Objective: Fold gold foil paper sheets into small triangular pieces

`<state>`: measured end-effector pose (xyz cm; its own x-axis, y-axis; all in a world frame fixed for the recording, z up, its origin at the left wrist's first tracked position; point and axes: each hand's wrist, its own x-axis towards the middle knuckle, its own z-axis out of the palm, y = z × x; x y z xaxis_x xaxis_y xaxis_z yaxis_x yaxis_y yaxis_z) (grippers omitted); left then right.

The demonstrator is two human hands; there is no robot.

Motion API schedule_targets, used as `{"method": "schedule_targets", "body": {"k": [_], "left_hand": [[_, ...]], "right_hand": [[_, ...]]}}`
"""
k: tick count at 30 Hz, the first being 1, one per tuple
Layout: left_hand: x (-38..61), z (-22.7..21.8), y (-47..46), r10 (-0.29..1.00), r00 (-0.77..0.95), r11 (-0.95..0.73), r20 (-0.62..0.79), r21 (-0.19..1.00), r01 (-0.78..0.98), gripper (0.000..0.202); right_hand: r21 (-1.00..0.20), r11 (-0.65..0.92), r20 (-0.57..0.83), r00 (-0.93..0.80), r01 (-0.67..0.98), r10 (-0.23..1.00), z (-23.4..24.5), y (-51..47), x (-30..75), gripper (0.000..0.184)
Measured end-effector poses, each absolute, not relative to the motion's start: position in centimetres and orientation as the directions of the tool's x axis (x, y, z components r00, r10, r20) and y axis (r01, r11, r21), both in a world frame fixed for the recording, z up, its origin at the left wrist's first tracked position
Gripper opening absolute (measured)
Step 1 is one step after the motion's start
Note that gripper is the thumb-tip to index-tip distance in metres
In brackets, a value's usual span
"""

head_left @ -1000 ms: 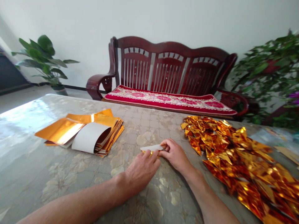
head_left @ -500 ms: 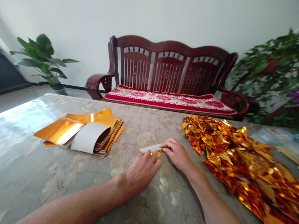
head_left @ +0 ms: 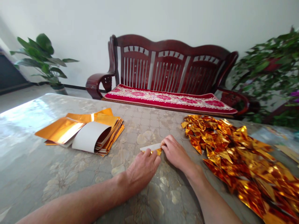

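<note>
A small folded piece of gold foil paper, white on its back, lies on the table between my hands. My left hand rests over its near edge, fingers bent and pressing the gold side down. At the right end, my right hand pinches the corner of the paper between thumb and fingers. Part of the sheet is hidden beneath the left fingers. To the left is a stack of gold foil sheets, with one white-backed sheet curled over on top.
A large heap of folded gold foil pieces spreads along the right side of the patterned table. Clear plastic lies behind it. Beyond the table stand a wooden bench and leafy plants.
My right hand has turned slightly, its fingers curling closer around the paper's right corner. My left hand stays almost in place, and the view has shifted a little.
</note>
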<state>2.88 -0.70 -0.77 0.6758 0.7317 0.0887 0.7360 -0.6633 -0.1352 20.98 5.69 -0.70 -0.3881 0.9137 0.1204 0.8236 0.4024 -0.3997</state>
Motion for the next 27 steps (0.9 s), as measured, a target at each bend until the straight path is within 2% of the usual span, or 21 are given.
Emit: {"method": "schedule_targets", "body": {"k": [5, 16, 22, 27], "left_hand": [[2.8, -0.8, -0.8, 0.728, 0.679, -0.668, 0.091, -0.129, 0.733, 0.033], [2.8, -0.7, -0.6, 0.736, 0.673, -0.668, 0.073, -0.092, 0.739, 0.028], [2.8, -0.8, -0.6, 0.751, 0.658, -0.655, 0.045, -0.064, 0.753, 0.035], [2.8, -0.6, -1.1, 0.747, 0.657, -0.65, 0.1, -0.1, 0.754, 0.036]], "right_hand": [[-0.382, 0.413, 0.146, -0.388, 0.827, 0.91, -0.4, 5.7, 20.7, 0.016], [-0.313, 0.39, 0.167, -0.354, 0.866, 0.92, -0.7, 5.3, 20.4, 0.01], [-0.341, 0.394, 0.211, -0.339, 0.854, 0.917, -1.1, 5.4, 20.4, 0.008], [-0.392, 0.377, 0.204, -0.321, 0.839, 0.925, -1.2, 5.4, 20.5, 0.009]]}}
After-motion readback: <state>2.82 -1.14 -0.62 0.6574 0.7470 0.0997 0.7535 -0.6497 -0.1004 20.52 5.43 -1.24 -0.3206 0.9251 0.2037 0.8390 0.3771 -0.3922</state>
